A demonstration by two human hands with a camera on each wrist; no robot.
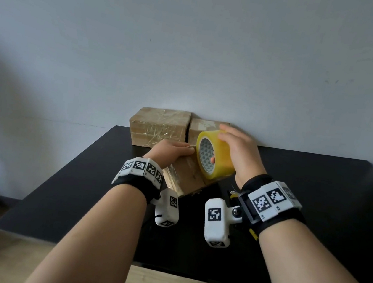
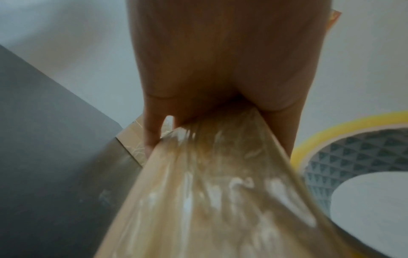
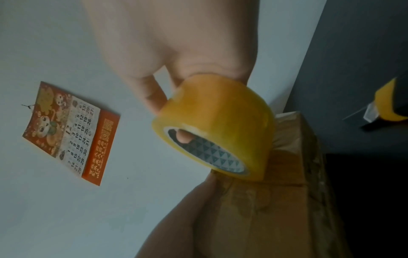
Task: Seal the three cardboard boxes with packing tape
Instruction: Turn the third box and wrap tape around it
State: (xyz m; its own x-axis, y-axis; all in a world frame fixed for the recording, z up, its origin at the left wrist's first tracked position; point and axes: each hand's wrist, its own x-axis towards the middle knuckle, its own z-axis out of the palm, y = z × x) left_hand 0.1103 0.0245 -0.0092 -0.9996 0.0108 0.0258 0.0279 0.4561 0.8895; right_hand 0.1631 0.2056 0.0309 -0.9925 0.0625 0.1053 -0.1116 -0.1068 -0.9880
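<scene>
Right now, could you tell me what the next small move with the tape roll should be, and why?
Probably draw the tape roll toward the near end of the near box, laying tape along its top. The right hand grips the roll at the box's far end, thumb in the core, while the left hand rests on the box by the roll.

Three cardboard boxes, one tape roll, one calendar.

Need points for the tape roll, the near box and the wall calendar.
tape roll (image 1: 220, 157): head view, yellow outer band.
near box (image 1: 190, 177): head view, bare cardboard top below the roll.
calendar (image 3: 73, 134): right wrist view, date grid.
</scene>
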